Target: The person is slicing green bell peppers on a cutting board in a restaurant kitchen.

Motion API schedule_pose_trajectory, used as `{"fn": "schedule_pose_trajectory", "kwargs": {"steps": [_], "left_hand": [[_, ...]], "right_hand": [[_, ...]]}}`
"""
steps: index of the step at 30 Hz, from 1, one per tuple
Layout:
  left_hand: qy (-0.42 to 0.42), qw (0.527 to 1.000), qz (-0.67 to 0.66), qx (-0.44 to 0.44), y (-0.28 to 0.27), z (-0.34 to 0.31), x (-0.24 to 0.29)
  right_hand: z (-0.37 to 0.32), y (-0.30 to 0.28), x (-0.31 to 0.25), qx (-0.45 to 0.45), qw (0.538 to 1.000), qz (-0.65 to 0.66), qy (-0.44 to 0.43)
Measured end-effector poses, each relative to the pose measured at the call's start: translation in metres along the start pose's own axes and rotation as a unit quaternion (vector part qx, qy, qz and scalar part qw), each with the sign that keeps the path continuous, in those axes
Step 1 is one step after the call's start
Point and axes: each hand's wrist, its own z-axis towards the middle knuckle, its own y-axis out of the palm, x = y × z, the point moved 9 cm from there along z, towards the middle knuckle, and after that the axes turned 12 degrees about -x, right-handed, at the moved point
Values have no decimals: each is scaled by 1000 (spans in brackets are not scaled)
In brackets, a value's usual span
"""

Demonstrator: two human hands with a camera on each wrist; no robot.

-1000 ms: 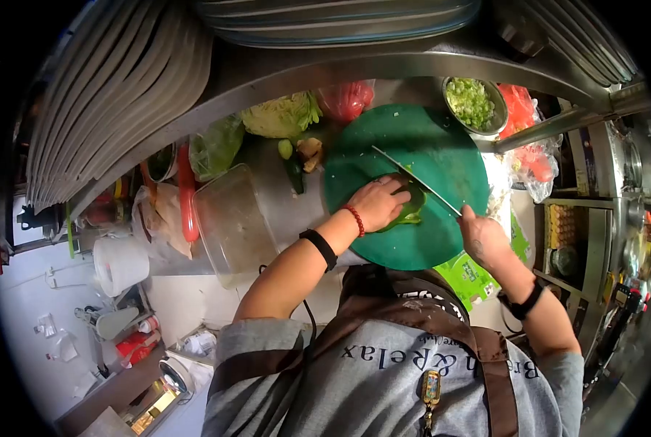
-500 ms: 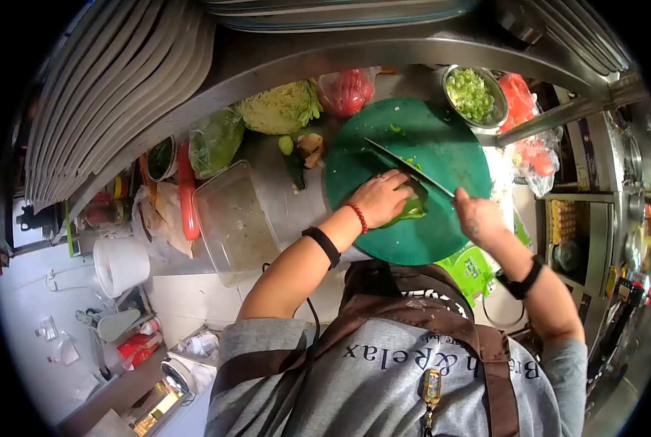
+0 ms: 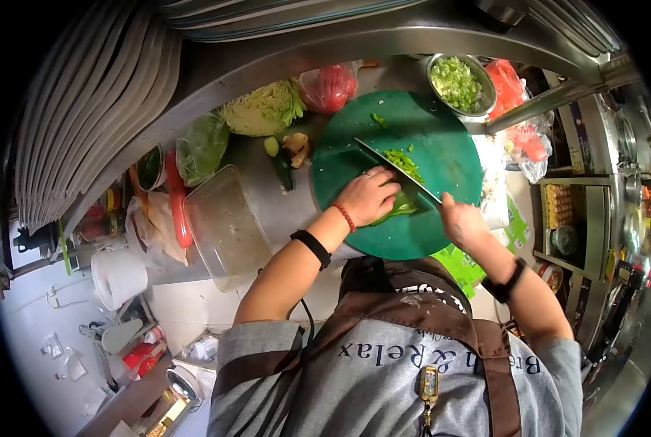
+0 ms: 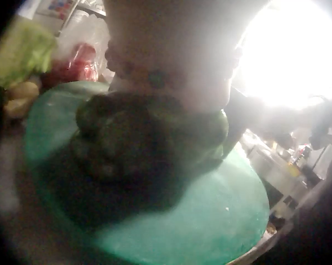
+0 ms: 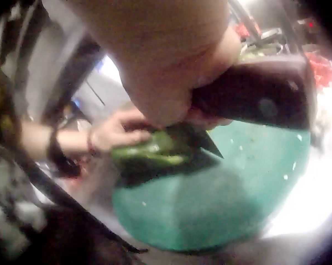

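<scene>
The left hand (image 3: 370,198) holds a green bell pepper (image 3: 401,209) down on the round green cutting board (image 3: 445,149), fingers bent over it. The right hand (image 3: 462,221) grips the handle of a knife (image 3: 399,170), its blade slanting just beside the left fingertips. Thin green slices (image 3: 406,163) lie along the blade's far side.

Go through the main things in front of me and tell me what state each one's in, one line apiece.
Green pepper, partly sliced, held by the left hand
Pepper slices, cut thin, lying beside the blade
Knife, gripped by the right hand
Green cutting board, scattered with bits
Cabbage, cut open, unwrapped
Metal bowl, uncovered, holding chopped greens
Clear plastic container, uncovered
Plates, stacked
</scene>
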Motion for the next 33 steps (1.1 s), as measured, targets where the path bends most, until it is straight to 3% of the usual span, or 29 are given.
{"fn": "schedule_pose_trajectory", "kwargs": {"steps": [2,5,8,10,12,16,20,25,29,33], "left_hand": [[11,1000,18,22,-5,0,1],[3,1000,8,12,-1,-1,2],[0,1000,16,15,0,-1,1],[4,1000,18,23,-3,-2,6],[22,998,37,46,-9,-2,11],[-1,999,14,46,-4,-7,4],[15,998,32,60,-11,-5,10],[12,997,16,74,-12,-8,9],[27,996,-4,84,-11,-9,7],[44,995,11,89,-11,-11,7]], "right_hand": [[10,-6,-1,38,999,-5,-32],[-23,-55,-15,12,1000,-4,-27],[-26,-28,-12,-36,998,32,33],[-7,-3,-8,-12,1000,19,1],[9,-11,-13,-21,1000,9,-3],[-38,-53,-26,-6,999,32,-9],[5,10,-10,-19,1000,11,-2],[-34,-49,-19,-7,999,50,-3],[3,14,-20,-36,999,10,-6],[-18,-41,-29,-37,999,8,-4]]}}
